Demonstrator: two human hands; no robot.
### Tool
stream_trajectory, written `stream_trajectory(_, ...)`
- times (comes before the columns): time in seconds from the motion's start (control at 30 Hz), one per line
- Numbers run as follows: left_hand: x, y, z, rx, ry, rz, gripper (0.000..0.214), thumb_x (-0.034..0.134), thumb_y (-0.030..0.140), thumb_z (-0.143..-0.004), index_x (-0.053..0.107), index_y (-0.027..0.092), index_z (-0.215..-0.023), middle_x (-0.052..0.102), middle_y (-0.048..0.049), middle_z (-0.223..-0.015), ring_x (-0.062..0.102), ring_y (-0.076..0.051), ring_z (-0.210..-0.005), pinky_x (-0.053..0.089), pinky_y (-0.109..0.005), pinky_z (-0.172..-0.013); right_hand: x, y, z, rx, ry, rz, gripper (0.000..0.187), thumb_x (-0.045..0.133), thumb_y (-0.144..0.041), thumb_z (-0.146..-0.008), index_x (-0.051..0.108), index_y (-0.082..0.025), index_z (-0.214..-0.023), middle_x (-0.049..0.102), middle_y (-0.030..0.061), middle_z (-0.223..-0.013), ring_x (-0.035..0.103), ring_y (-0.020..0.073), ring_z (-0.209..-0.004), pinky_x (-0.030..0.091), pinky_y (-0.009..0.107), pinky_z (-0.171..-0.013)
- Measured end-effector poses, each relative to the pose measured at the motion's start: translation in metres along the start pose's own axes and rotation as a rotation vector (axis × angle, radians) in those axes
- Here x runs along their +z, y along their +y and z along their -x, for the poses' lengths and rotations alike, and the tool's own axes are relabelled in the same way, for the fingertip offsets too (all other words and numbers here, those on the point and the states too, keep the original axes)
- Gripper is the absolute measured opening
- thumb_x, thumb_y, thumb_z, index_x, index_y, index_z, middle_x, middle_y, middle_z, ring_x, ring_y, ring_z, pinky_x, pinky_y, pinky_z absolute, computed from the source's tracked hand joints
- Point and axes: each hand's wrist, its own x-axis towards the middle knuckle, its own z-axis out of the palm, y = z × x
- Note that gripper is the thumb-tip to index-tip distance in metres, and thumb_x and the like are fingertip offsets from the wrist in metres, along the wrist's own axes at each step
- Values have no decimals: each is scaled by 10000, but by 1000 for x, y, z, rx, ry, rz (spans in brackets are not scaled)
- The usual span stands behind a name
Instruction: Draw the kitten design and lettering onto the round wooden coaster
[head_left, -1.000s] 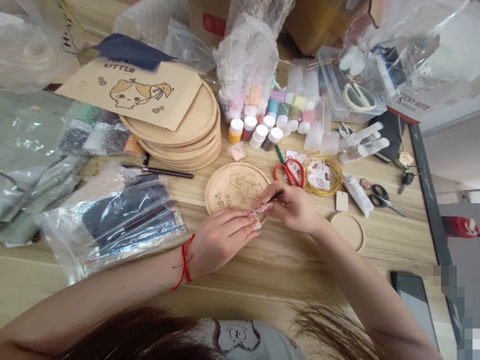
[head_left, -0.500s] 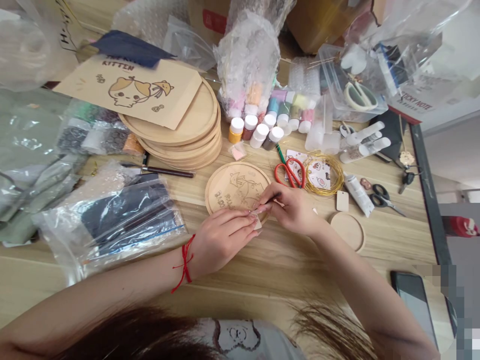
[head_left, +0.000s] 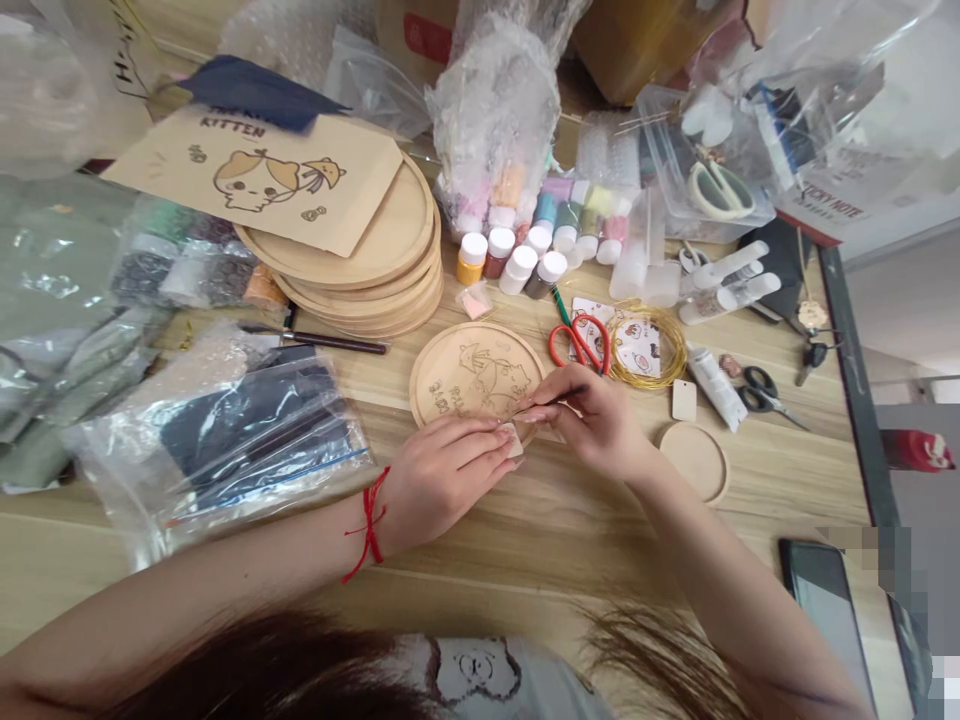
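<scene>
Looks mid-work, as a guess. Shows line drawing and lettering already on round wooden plate (head_left: 435, 362), with no colour fill visible there. Cannot make out marks on small pale tag (head_left: 513, 442), too small and partly covered; judging by slim dark tool (head_left: 568, 393) close over it, likely unfinished. Cannot judge amount left beyond that. Also shows spare tag (head_left: 683, 400), with no drawing visible, and small round wooden dish (head_left: 694, 460), both off to right of right hand (head_left: 592, 420).

Presses small pale tag down under left hand (head_left: 446, 478), fingers close together and flat, just by plate's lower rim; cannot tell if touching rim. Leaves tag's outer part showing past left fingertips. Clamps tool between right thumb and forefinger, pointing tip left toward tag's upper edge; cannot confirm contact.
</scene>
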Motion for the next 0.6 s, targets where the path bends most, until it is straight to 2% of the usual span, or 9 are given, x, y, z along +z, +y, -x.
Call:
stream_trajectory(0.3,2,0,1,2,2,1,164,605,182,-939,674,142,-1082,746,-40,-1061,692,-170,-1024,596,-324,-894,2,7,2,15,-39,0,216,578,-18,-810,574,-211,-907,707,35,-825,679,179,-731,539,299,-627)
stream_trajectory(0.6,0,0,1,-14,-11,17,169,581,185,-953,671,159,-1093,741,-39,-1078,684,-165,-1044,593,-330,-907,4,8,3,11,-12,7,236,588,-3,-792,566,-215,-892,697,12,-800,664,159,-698,524,278,-608)
